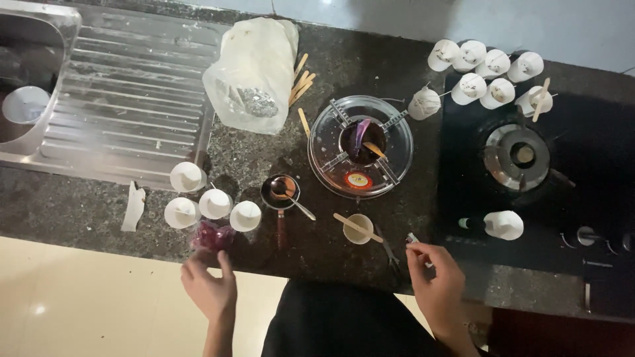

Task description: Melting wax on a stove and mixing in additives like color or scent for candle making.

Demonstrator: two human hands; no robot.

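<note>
My left hand (210, 285) blurs over the dark red packet (213, 236) at the counter's edge. Whatever small thing my right hand (436, 281) pinches is too tiny to make out. The sink (30, 39) runs off the upper left of the frame.

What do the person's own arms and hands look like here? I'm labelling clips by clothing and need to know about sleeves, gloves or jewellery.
Both arms are bare as far as the picture shows: no sleeves reach the forearms. The left hand and the right hand wear no gloves, and no ring, watch or bracelet can be seen. Between the arms shows dark, plain clothing without any visible marking.
</note>
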